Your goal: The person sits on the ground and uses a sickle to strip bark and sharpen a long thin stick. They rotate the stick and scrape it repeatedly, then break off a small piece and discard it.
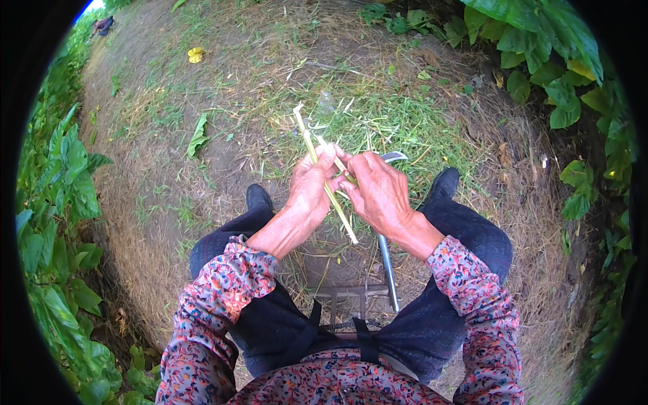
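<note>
My left hand (315, 179) is closed around a long, pale green-yellow plant stem (335, 203), which slants from upper left to lower right. A second, shorter stem (340, 164) runs between both hands, and the fingers of my right hand (377, 185) grip its lower part. The two hands almost touch at the fingertips. Just beyond my right hand a curved metal sickle blade (395, 157) shows. A metal tube handle (388, 271) slants below the same hand, between the legs; whether it joins the blade is hidden by the hand.
Cut grass and stem pieces (405, 121) lie on the soil ahead. Leafy plants border the left (76, 177) and right (562, 96). A torn leaf (198, 135) and a yellow flower (195, 54) lie ahead left. Below is a low seat frame (349, 292). A dark shape is far off, upper left.
</note>
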Action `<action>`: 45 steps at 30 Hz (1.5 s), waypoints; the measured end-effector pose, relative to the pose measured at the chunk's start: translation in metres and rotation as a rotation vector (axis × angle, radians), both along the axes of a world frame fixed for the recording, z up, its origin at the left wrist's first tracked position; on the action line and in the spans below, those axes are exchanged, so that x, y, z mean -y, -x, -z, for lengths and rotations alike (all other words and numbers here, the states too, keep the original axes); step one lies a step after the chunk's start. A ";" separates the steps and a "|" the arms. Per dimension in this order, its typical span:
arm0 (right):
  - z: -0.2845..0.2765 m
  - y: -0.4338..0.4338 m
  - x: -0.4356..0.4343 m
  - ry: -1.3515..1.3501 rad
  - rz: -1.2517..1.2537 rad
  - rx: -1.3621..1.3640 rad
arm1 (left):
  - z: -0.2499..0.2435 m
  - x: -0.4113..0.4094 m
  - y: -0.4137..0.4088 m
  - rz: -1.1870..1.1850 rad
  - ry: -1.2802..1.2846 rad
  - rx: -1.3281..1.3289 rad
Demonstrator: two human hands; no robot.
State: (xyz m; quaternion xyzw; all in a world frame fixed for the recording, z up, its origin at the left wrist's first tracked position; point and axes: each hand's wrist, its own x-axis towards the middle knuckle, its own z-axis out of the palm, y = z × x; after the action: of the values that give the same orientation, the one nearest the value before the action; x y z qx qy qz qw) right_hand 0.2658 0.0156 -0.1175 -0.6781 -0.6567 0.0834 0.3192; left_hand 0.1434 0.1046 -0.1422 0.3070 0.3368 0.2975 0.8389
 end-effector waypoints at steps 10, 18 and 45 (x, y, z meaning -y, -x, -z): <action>-0.005 0.006 0.004 -0.141 -0.151 0.218 | 0.007 -0.004 0.003 -0.043 0.017 -0.178; -0.013 0.069 0.054 -0.244 -0.696 0.084 | 0.011 -0.046 0.008 -0.132 -0.010 -0.232; -0.092 -0.026 0.052 -0.206 -0.049 -0.972 | -0.057 -0.091 0.013 -0.238 -0.277 -0.041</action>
State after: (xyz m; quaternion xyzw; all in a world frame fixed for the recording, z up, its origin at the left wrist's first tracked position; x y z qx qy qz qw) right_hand 0.2916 -0.0362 -0.0260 -0.5102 -0.4527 0.3321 0.6516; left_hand 0.1299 0.1952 -0.0851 0.3837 0.3436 0.4317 0.7405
